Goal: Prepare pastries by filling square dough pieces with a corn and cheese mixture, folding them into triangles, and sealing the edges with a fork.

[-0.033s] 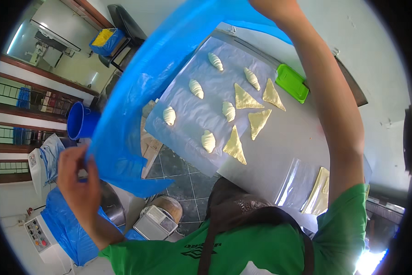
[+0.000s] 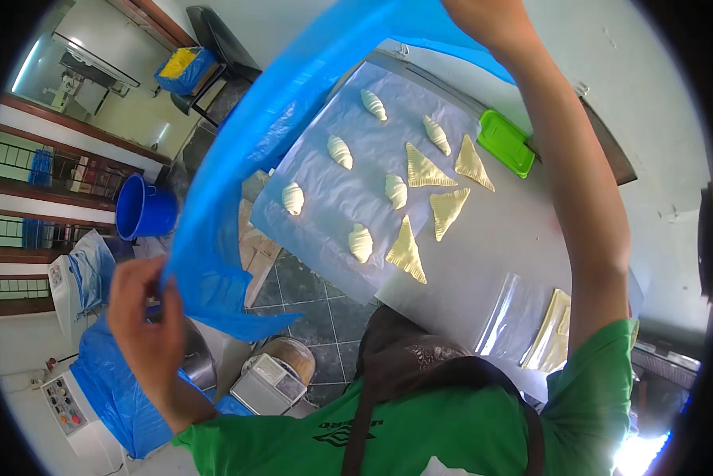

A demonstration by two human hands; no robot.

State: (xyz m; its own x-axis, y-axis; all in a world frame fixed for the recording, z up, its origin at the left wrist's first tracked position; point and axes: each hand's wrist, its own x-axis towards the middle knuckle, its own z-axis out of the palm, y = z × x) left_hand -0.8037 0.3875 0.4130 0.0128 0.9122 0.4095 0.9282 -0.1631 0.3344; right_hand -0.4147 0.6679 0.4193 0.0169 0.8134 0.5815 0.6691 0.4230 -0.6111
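A translucent blue plastic sheet (image 2: 214, 190) is stretched up in the air, bowed in a long arc between my two hands. My left hand (image 2: 146, 317) pinches its edge at the lower left. At the top edge of the view, my right hand (image 2: 487, 20) is closed on the sheet's far end; its fingertips are cut off. Behind the plastic, several rolled dough pieces (image 2: 340, 152) lie spaced out on pale baking film (image 2: 309, 230) on the table. Several flat dough triangles (image 2: 449, 213) with crimped edges sit to their right.
A green plastic tray (image 2: 506, 143) lies by the table's far right edge. Folded dough (image 2: 548, 333) and clear film (image 2: 506, 313) rest on the near right of the metal table (image 2: 503, 246). Left stand a blue bucket (image 2: 145, 208), a scale (image 2: 269, 386) and a machine under blue plastic (image 2: 118, 389).
Both hands have shifted slightly to the right, my left one also a little lower, and the blue plastic sheet has moved with them. The dough pieces have stayed in place.
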